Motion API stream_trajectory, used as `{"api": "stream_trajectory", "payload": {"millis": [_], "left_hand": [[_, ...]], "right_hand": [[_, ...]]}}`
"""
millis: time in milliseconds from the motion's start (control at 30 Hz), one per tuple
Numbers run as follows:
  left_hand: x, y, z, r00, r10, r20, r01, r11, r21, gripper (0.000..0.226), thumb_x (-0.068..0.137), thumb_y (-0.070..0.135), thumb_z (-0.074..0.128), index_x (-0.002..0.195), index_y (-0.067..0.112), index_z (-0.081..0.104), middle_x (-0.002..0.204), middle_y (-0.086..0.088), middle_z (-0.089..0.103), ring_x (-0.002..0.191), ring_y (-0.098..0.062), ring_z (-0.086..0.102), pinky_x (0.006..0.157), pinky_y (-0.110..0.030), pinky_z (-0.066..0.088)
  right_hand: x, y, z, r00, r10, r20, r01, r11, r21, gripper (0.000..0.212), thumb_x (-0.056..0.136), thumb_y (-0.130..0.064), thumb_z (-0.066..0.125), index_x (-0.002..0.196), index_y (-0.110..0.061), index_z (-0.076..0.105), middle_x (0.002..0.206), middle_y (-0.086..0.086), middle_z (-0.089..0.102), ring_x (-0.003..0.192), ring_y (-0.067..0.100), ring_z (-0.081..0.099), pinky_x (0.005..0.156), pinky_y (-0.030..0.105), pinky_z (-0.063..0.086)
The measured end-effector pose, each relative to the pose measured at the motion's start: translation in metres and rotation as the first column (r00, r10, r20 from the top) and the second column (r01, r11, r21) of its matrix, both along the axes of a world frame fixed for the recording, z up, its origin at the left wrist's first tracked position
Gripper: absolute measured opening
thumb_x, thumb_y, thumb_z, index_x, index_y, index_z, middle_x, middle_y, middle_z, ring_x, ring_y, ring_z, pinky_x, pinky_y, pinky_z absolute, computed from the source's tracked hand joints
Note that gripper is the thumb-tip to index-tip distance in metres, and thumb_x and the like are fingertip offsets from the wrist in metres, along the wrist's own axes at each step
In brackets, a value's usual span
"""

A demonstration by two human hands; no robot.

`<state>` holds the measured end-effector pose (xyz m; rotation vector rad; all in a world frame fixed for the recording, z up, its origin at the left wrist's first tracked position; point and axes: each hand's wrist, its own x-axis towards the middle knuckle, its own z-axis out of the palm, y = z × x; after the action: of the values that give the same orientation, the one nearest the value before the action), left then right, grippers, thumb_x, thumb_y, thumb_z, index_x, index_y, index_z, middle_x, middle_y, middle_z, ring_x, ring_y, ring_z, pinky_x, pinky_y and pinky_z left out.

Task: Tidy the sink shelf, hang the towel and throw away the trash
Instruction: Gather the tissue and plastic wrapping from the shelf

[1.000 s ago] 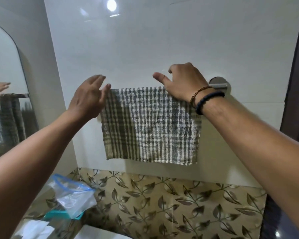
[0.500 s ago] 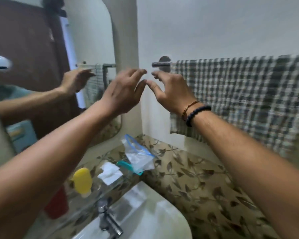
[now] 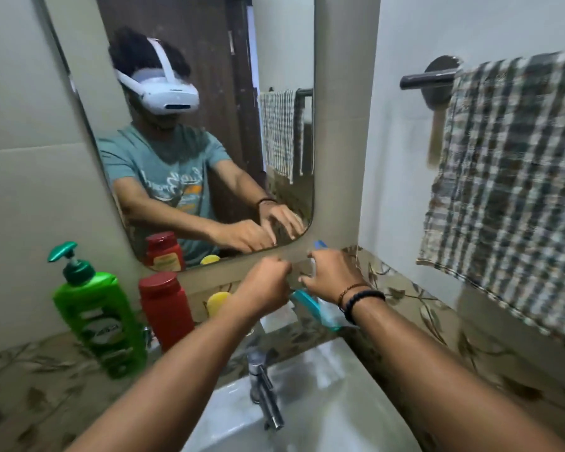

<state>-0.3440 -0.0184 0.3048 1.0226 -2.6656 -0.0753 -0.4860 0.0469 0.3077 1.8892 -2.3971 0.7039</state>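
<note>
- At the shelf's right end, under the mirror (image 3: 190, 125), I see both hands side by side above the plastic bag (image 3: 320, 313).
- Left hand (image 3: 265, 290): curled into a loose fist, holding nothing I can make out.
- Right hand (image 3: 335, 275): fingers spread and bent, apart from the bag.
- Towel (image 3: 509, 190) hangs on the rail (image 3: 426, 80), right wall.
- Green pump bottle (image 3: 95, 318) and red bottle (image 3: 165, 308) stand at the shelf's left end.

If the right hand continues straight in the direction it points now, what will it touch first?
Probably the clear plastic bag with the blue strip, directly ahead of the right hand on the shelf. The hand hides most of it, so depth is uncertain; the wall below the mirror lies behind.
</note>
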Motion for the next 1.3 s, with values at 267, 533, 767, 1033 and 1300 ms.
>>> {"api": "stream_trajectory", "payload": {"millis": [267, 533, 767, 1033, 1300], "left_hand": [[-0.011, -0.012, -0.066, 0.965, 0.217, 0.147, -0.233, 0.967, 0.104, 0.039, 0.088, 0.018, 0.063, 0.125, 0.012, 0.056, 0.123, -0.016, 0.061, 0.113, -0.036, 0.059, 0.091, -0.041, 0.051], [-0.027, -0.011, -0.045, 0.958, 0.265, -0.112, -0.256, 0.963, 0.088, 0.022, 0.081, 0.015, 0.068, 0.103, 0.014, 0.065, 0.103, -0.009, 0.064, 0.094, -0.03, 0.062, 0.077, -0.039, 0.056], [-0.047, -0.002, -0.019, 0.764, 0.355, -0.538, -0.155, 0.912, 0.381, 0.015, 0.082, 0.012, 0.072, 0.097, 0.014, 0.071, 0.09, -0.006, 0.075, 0.084, -0.021, 0.068, 0.073, -0.028, 0.052], [-0.053, 0.016, 0.014, 0.472, 0.364, -0.803, 0.099, 0.883, 0.459, 0.04, 0.067, 0.015, 0.09, 0.098, 0.023, 0.065, 0.087, -0.004, 0.072, 0.082, -0.023, 0.07, 0.072, -0.032, 0.06], [-0.004, 0.058, 0.043, 0.508, 0.233, -0.829, 0.14, 0.928, 0.346, 0.018, 0.085, 0.028, 0.075, 0.103, 0.022, 0.072, 0.093, -0.001, 0.075, 0.081, -0.016, 0.068, 0.069, -0.036, 0.057]], "right_hand": [[-0.037, -0.008, -0.066, 0.986, -0.163, 0.023, 0.156, 0.97, 0.184, 0.064, 0.075, -0.055, 0.071, 0.124, -0.02, 0.051, 0.117, 0.011, 0.064, 0.11, 0.034, 0.059, 0.09, 0.046, 0.053], [-0.048, -0.009, -0.052, 0.99, -0.118, 0.08, 0.12, 0.992, -0.023, 0.032, 0.085, -0.013, 0.058, 0.117, -0.015, 0.056, 0.096, 0.016, 0.069, 0.09, 0.036, 0.065, 0.074, 0.04, 0.056], [-0.053, 0.0, -0.023, 0.971, -0.102, 0.217, 0.147, 0.968, -0.201, 0.038, 0.08, -0.006, 0.058, 0.115, -0.022, 0.061, 0.088, 0.01, 0.071, 0.078, 0.03, 0.065, 0.066, 0.034, 0.056], [-0.042, 0.011, 0.023, 0.721, 0.187, 0.667, 0.093, 0.928, -0.361, 0.036, 0.08, -0.002, 0.06, 0.105, -0.024, 0.072, 0.075, 0.006, 0.068, 0.07, 0.019, 0.061, 0.07, 0.035, 0.056], [-0.008, 0.034, 0.064, 0.317, 0.523, 0.792, -0.152, 0.852, -0.502, 0.029, 0.083, 0.011, 0.062, 0.102, -0.009, 0.072, 0.103, 0.029, 0.07, 0.083, 0.028, 0.065, 0.078, 0.038, 0.056]]}}
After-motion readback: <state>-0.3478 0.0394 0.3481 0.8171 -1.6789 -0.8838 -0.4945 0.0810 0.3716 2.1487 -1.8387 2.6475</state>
